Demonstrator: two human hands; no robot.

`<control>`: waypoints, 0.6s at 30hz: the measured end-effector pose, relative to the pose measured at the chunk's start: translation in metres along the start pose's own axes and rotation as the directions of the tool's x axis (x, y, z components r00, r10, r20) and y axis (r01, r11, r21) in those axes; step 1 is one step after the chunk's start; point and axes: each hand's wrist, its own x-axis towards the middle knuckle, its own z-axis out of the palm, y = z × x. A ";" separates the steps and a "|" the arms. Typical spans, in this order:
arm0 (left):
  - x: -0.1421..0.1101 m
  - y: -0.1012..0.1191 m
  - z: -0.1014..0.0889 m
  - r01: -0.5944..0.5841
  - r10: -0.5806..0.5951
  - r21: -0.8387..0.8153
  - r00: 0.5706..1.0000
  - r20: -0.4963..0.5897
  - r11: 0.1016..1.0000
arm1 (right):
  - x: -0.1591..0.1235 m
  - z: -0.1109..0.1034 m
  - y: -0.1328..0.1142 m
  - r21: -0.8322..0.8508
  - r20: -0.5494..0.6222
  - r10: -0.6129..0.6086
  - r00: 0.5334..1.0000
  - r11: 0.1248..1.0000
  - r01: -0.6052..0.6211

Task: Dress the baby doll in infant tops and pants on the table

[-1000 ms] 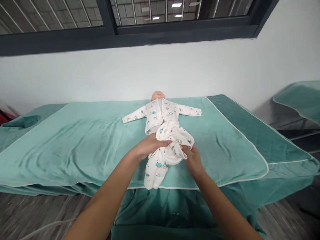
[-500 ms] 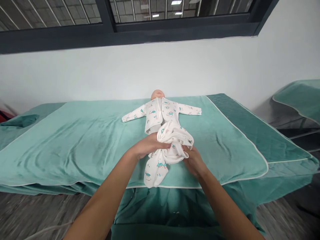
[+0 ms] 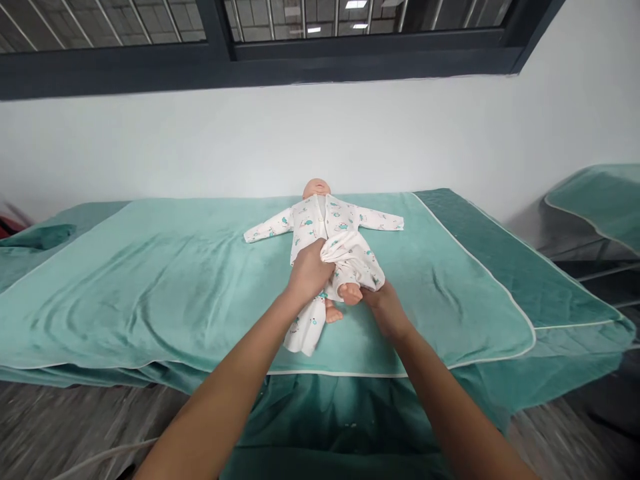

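A baby doll (image 3: 317, 187) lies on its back on the bed, head toward the wall, dressed in a white printed baby jacket (image 3: 340, 217) with both sleeves spread. Matching baby trousers (image 3: 357, 260) are bunched around its legs. One doll foot (image 3: 351, 293) pokes out of a trouser leg; the other bare foot (image 3: 333, 313) shows beside the loose, flat leg that hangs toward me. My left hand (image 3: 311, 270) is closed on bunched trouser cloth near the doll's middle. At the right side of the trousers, my right hand (image 3: 386, 308) grips the cloth from below, its fingertips partly hidden beneath it.
A light green blanket (image 3: 165, 267) with pale piping covers the darker green bed (image 3: 520, 267). Behind it stand a white wall (image 3: 200, 147) and a dark-framed window (image 3: 370, 61). Another green-covered surface (image 3: 605, 200) is at the far right.
My left hand has moved up and gathered the trouser cloth toward the doll's waist. Both doll feet have come into sight. My right hand stays at the right side of the trousers.
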 end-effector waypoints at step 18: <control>-0.018 -0.029 -0.015 0.350 -0.085 -0.843 0.934 0.346 0.409 | 0.012 -0.001 -0.050 -0.346 0.234 -0.100 0.967 0.921 0.179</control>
